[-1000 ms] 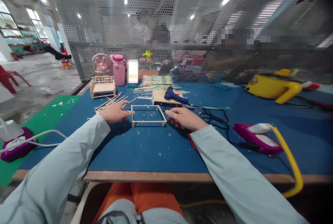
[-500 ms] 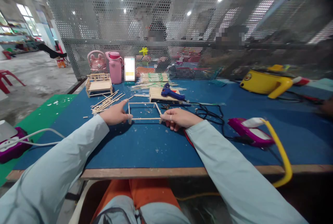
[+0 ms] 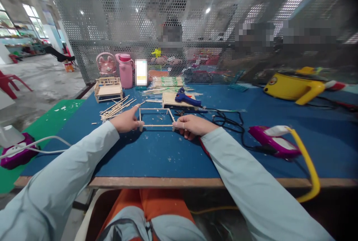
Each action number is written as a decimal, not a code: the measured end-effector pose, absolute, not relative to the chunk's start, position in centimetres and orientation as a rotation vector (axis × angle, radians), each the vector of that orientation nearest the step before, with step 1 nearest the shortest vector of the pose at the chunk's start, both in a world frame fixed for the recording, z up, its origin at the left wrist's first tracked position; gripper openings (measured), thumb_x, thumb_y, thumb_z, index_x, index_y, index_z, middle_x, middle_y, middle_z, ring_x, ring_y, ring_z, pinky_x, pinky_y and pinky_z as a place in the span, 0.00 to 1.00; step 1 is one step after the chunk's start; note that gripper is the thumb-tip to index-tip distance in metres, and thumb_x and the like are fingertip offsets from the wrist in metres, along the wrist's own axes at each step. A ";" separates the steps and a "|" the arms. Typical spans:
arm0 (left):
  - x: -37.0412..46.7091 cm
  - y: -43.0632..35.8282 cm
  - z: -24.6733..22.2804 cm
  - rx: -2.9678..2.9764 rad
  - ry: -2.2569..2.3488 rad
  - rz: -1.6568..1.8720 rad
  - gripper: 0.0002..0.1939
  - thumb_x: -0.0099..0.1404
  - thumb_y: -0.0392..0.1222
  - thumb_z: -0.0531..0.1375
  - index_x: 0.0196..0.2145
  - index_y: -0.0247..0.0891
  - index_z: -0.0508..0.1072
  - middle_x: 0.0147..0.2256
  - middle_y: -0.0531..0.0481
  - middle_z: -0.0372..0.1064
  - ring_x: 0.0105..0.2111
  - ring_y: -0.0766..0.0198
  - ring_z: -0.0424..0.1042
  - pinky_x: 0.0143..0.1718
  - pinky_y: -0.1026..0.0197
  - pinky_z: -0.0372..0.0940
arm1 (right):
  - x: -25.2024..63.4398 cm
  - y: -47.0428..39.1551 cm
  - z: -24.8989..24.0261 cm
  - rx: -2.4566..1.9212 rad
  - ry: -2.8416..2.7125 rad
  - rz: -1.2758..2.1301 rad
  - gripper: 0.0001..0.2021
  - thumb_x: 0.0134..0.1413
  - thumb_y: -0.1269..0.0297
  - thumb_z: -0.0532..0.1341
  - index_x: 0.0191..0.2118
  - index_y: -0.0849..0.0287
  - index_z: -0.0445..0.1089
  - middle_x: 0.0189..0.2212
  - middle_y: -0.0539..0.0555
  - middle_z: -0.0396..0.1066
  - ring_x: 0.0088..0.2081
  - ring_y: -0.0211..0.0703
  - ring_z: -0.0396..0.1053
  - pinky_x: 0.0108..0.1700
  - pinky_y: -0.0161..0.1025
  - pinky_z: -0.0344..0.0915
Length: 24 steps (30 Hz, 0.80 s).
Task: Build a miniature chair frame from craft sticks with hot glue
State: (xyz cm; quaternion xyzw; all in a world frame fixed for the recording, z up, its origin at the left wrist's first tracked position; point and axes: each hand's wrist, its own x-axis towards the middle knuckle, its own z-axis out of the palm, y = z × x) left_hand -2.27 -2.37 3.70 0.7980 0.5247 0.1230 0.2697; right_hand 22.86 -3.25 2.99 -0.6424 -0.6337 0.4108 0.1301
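Observation:
A small rectangular frame of thin wooden sticks (image 3: pixel 156 125), with short legs at its corners, is held between both hands low over the blue table. My left hand (image 3: pixel 126 120) grips its left side, thumb at the near corner and index finger stretched toward the far corner. At the near right corner, my right hand (image 3: pixel 191 125) pinches the frame between thumb and fingers. Loose sticks (image 3: pixel 119 107) lie beyond my left hand. A blue glue gun (image 3: pixel 187 98) rests on a pale wooden panel (image 3: pixel 169 100) behind the frame.
Farther back stand a miniature wooden bed (image 3: pixel 108 90), a pink bottle (image 3: pixel 126 71) and bundled sticks (image 3: pixel 167 81). Black cable (image 3: pixel 231 121) runs right toward a purple power strip (image 3: pixel 275 142). A yellow pot (image 3: pixel 295 86) sits at the right. Perforated metal mesh (image 3: pixel 112 17) closes the back.
The whole view has shifted slightly, so the scene sits a little further right and higher. Both hands keep their hold on the stick frame.

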 end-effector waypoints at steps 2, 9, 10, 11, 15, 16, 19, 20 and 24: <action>-2.3 -2.3 3.6 2.124 1.404 0.357 0.43 0.56 0.46 0.56 0.62 0.30 0.39 0.22 0.52 0.68 0.22 0.65 0.64 0.23 0.65 0.55 | 22.9 -3.3 3.0 -1.868 -1.852 1.173 0.14 0.53 0.57 0.57 0.23 0.61 0.60 0.16 0.46 0.61 0.14 0.30 0.61 0.15 0.28 0.58; -3.4 -1.4 3.9 1.837 1.362 0.498 0.36 0.60 0.48 0.52 0.61 0.34 0.44 0.22 0.54 0.65 0.16 0.71 0.56 0.19 0.66 0.52 | 23.1 -3.3 2.9 -1.840 -1.870 1.163 0.17 0.51 0.53 0.58 0.22 0.61 0.59 0.17 0.47 0.63 0.14 0.30 0.62 0.15 0.28 0.59; -3.6 -1.3 4.0 1.834 1.373 0.508 0.35 0.60 0.48 0.52 0.61 0.34 0.45 0.22 0.54 0.65 0.16 0.71 0.55 0.19 0.66 0.52 | 23.2 -3.3 2.8 -1.832 -1.875 1.166 0.17 0.50 0.51 0.58 0.22 0.61 0.60 0.17 0.47 0.63 0.14 0.30 0.62 0.15 0.28 0.59; -3.7 -1.2 4.1 1.851 1.371 0.497 0.36 0.59 0.49 0.53 0.61 0.34 0.46 0.22 0.54 0.65 0.16 0.70 0.56 0.19 0.66 0.52 | 23.3 -3.2 2.8 -1.824 -1.881 1.165 0.18 0.49 0.50 0.58 0.22 0.61 0.60 0.17 0.47 0.63 0.14 0.30 0.62 0.16 0.28 0.59; -4.0 -1.4 4.1 2.070 1.319 0.325 0.38 0.48 0.52 0.62 0.55 0.34 0.59 0.25 0.53 0.68 0.22 0.67 0.63 0.23 0.65 0.55 | 23.3 -3.2 2.7 -1.821 -1.910 1.139 0.19 0.49 0.48 0.57 0.22 0.61 0.61 0.16 0.48 0.63 0.14 0.29 0.61 0.15 0.27 0.57; -4.0 -1.5 3.9 2.137 1.350 0.275 0.34 0.46 0.52 0.63 0.49 0.34 0.65 0.25 0.52 0.68 0.23 0.66 0.64 0.24 0.65 0.55 | 23.3 -3.2 2.7 -1.822 -1.915 1.137 0.19 0.49 0.48 0.57 0.22 0.61 0.61 0.16 0.48 0.63 0.14 0.29 0.61 0.15 0.27 0.57; -3.6 -2.1 3.3 2.277 1.456 0.200 0.22 0.44 0.54 0.63 0.33 0.35 0.73 0.26 0.50 0.70 0.25 0.64 0.66 0.26 0.64 0.55 | 23.3 -3.2 2.8 -1.818 -1.926 1.147 0.19 0.49 0.49 0.57 0.22 0.61 0.62 0.16 0.48 0.63 0.14 0.29 0.61 0.16 0.28 0.57; -3.4 -2.3 3.1 2.302 1.464 0.211 0.20 0.45 0.55 0.63 0.31 0.35 0.73 0.26 0.50 0.70 0.25 0.64 0.66 0.26 0.64 0.55 | 23.3 -3.3 2.8 -1.816 -1.928 1.149 0.19 0.49 0.49 0.57 0.22 0.61 0.62 0.16 0.48 0.63 0.14 0.29 0.61 0.15 0.28 0.57; -2.8 -2.9 2.4 2.368 1.467 0.328 0.18 0.48 0.56 0.60 0.27 0.37 0.74 0.26 0.49 0.71 0.25 0.64 0.66 0.25 0.64 0.54 | 23.1 -3.4 3.0 -1.819 -1.916 1.149 0.18 0.50 0.50 0.57 0.22 0.61 0.62 0.15 0.47 0.63 0.14 0.28 0.60 0.15 0.27 0.56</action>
